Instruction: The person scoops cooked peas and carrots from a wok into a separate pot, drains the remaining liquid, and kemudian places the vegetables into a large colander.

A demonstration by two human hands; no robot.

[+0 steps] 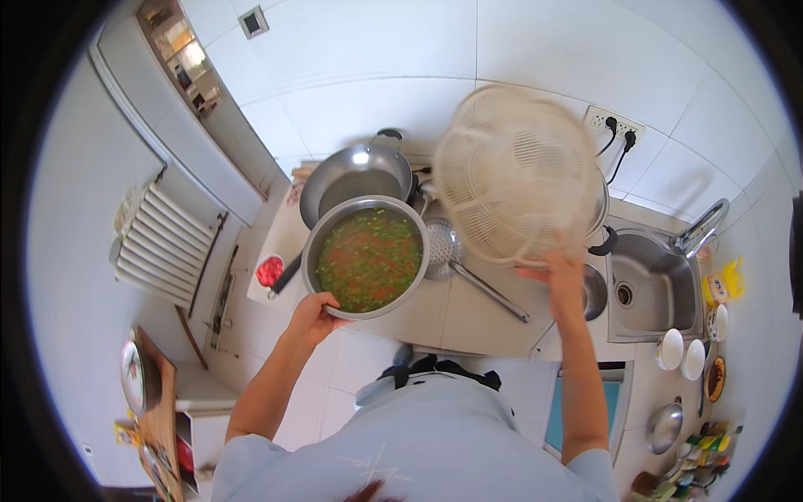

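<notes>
My left hand [313, 319] grips the lower-left rim of a metal basin [310, 257], thumb over the edge. Cloudy liquid with green peas and orange bits [370, 257] fills much of the basin. On the right, my right hand [563, 282] holds the lower edge of a cream plastic strainer basket [514, 182], raised and tilted above the counter. Motion blurs both the basket and the fingers, and no food shows in it. Between the two vessels, a perforated metal skimmer [443, 245] lies on the counter. Behind the basin, a wok [332, 172] is partly covered by it.
A sink [655, 295] with a faucet [699, 226] is at the right. A pot with a black handle [603, 241] sits partly behind the basket. Red food fills a small bowl [270, 271] at the counter's left end. White bowls [670, 349] stand beyond the sink's near edge.
</notes>
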